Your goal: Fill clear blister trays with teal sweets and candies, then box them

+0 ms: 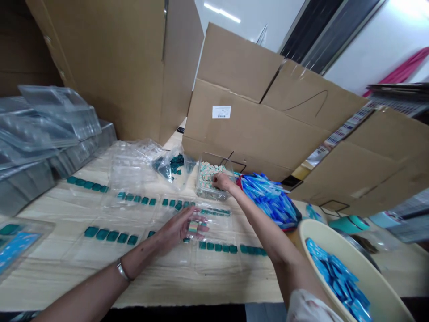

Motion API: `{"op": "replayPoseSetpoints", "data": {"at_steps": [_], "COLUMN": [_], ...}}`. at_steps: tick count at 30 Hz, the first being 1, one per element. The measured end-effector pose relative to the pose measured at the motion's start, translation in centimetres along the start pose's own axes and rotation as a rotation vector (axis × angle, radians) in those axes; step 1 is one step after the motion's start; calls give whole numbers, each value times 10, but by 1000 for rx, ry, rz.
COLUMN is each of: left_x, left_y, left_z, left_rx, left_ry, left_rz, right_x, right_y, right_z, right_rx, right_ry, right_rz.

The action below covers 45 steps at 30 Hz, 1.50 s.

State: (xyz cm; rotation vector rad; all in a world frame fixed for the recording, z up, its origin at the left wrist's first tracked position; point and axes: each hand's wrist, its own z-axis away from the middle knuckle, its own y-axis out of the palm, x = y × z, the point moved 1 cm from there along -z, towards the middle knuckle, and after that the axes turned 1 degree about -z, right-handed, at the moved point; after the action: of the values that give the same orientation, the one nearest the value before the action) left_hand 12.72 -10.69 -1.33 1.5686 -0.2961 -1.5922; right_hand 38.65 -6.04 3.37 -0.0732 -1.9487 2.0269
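Observation:
My right hand (pixel 222 181) reaches into a clear plastic box (pixel 211 193) of small white and teal pieces (pixel 208 172). Its fingers are bent together among them, and what they pinch is hidden. Palm turned inward, my left hand (pixel 181 225) hovers over the trays with a small striped yellowish-green block (pixel 193 226) held at its fingers. Beneath it, clear plastic trays (pixel 80 255) lie on the table, carrying rows of dark teal square pieces (pixel 113 236). More teal pieces (pixel 217 247) sit in a row to the right of the left hand.
Stacked clear containers (pixel 50 129) stand at left. An opened bag of teal pieces (pixel 176 165) lies behind the trays. On the right are a heap of blue pens or sticks (pixel 268 199) and a cream tub (pixel 378 286) with blue packets. Cardboard (pixel 241 134) walls off the back.

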Motion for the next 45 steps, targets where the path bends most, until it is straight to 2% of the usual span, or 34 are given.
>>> {"op": "replayPoseSetpoints", "data": {"at_steps": [4,10,14,16,19,20,23,25,27,31,34,37,40,42,45], "left_x": [1,3,3,2,0,-1,-3,-3,-3,-1,1,2,1,0,-2], "left_y": [-1,-4,-5,-4,-2,-2,-2,-3,-2,-1,-2,-4,-3,-2,-2], "left_z": [-1,-4,-5,-4,-3,-2,-3,-3,-3,-2,-1,-2,-3,-3,-3], "left_rx": [7,6,4,-4,8,26,66,88,106,93,73,76,101,96,35], "left_ry": [-13,-7,-2,-1,25,34,41,50,67,85,82,101,106,74,39], "left_rz": [10,28,25,38,63,70,102,102,85,69,93,127,122,103,65], "right_x": [-4,-11,-14,-11,9,19,53,74,88,100,107,115,111,100,77], "right_y": [9,11,5,-4,-21,-25,-30,-23,-10,13,17,13,4,-6,-23], "right_z": [0,1,0,8,38,52,95,120,136,144,146,153,150,136,101], "right_rx": [-29,-80,-86,-89,-77,-41,133,262,309,181,51,-34,-122,-246,-460], "right_ry": [-17,-3,53,66,-5,-54,-132,-141,-146,-206,-296,-344,-321,-260,-154], "right_rz": [-30,-158,-291,-484,-946,-1022,-1076,-1077,-1055,-817,-565,-380,-315,-293,-241]}}
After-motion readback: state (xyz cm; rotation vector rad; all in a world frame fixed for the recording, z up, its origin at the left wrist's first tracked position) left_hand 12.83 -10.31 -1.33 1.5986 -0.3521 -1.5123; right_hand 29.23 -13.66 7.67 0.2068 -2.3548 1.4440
